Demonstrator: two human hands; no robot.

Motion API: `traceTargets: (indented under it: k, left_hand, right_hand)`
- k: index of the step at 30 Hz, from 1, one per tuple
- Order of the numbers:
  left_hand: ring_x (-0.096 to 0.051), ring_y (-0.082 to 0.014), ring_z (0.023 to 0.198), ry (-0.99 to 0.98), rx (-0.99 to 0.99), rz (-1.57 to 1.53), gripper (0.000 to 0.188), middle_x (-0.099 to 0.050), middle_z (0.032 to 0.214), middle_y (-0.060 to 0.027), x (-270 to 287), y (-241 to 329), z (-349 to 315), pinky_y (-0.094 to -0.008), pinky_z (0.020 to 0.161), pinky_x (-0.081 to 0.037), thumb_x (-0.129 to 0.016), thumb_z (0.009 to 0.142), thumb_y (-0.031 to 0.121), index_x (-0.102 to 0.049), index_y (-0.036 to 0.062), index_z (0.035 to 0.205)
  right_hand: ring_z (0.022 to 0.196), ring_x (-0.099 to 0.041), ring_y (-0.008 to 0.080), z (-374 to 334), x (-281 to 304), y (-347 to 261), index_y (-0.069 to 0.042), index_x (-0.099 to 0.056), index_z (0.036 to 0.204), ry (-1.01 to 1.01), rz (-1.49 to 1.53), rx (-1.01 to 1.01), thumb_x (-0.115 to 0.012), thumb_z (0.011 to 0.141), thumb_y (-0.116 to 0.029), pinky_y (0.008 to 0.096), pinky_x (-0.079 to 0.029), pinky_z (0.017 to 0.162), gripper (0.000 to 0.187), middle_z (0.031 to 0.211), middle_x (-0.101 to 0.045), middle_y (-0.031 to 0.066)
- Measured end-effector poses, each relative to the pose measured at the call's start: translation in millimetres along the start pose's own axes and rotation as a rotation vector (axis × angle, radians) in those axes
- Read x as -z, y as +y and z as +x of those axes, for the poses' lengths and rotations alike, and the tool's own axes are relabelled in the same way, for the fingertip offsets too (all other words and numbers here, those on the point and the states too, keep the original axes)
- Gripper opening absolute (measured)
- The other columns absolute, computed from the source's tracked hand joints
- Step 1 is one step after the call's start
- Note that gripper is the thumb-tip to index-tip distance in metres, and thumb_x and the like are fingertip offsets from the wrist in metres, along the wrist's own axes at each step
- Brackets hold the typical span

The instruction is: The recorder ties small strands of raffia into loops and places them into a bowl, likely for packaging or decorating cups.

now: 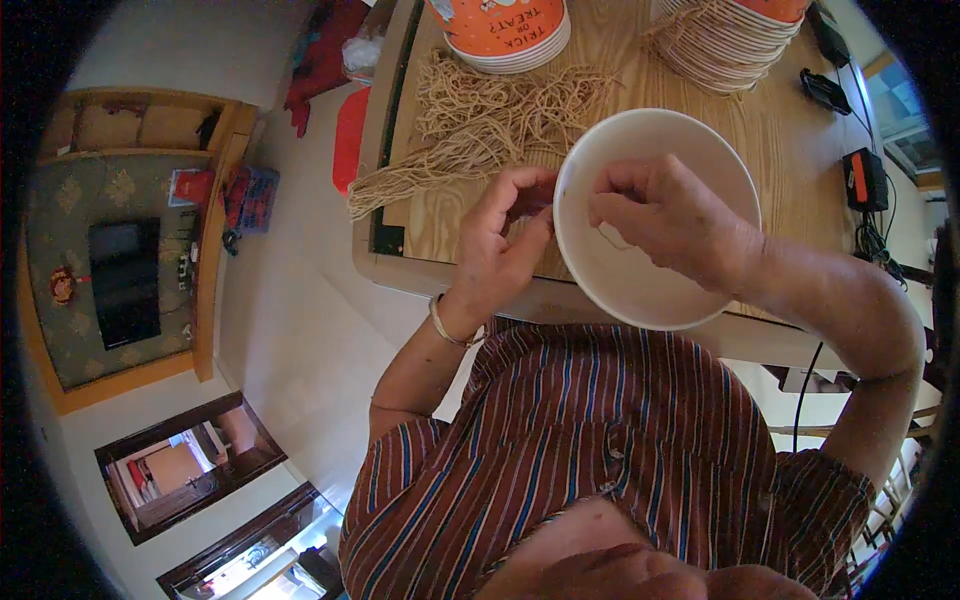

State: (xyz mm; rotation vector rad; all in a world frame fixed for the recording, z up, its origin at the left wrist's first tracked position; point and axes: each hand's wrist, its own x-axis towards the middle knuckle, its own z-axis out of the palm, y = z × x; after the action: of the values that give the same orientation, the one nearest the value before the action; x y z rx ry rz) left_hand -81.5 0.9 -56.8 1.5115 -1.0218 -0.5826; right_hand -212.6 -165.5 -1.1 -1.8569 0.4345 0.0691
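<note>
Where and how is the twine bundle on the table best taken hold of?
The twine bundle looks best gripped around its narrow left end, coming from the left, over the edge of the table: strands run together there, while the rest spreads in loose loops.

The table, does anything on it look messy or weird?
Yes, the tan string does: it lies in a loose, tangled heap on the table beyond the left hand, one end trailing to the table's left edge, while the orange buckets beside it are neatly stacked. I see no spill.
</note>
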Motion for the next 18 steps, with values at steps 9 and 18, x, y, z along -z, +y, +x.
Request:
traceTargets:
  k: [9,18]
  left_hand:
    - [-0.062,-0.0145,0.093,0.009,0.009,-0.059,0.025,-0.063,0.103,-0.0085,-3,1,0,-0.0288,0.084,-0.051,-0.056,0.090,-0.002,-0.054,-0.0008,0.116]
    - [-0.063,-0.0142,0.091,0.018,-0.040,0.030,0.024,-0.064,0.101,-0.0085,-1,0,1,-0.0285,0.082,-0.051,-0.057,0.089,-0.003,-0.056,-0.0007,0.113]
  right_hand:
    - [0.067,-0.063,0.0178,-3,0,-5,0.003,-0.067,0.085,0.013,0.057,-0.066,-0.056,0.086,-0.020,0.0372,-0.051,0.065,0.025,0.071,-0.066,0.0155]
    - [0.055,-0.042,0.0034,-1,0,-11,-0.006,-0.065,0.087,-0.076,0.106,-0.206,-0.057,0.091,-0.028,0.0215,-0.035,0.045,0.024,0.065,-0.048,-0.0043]
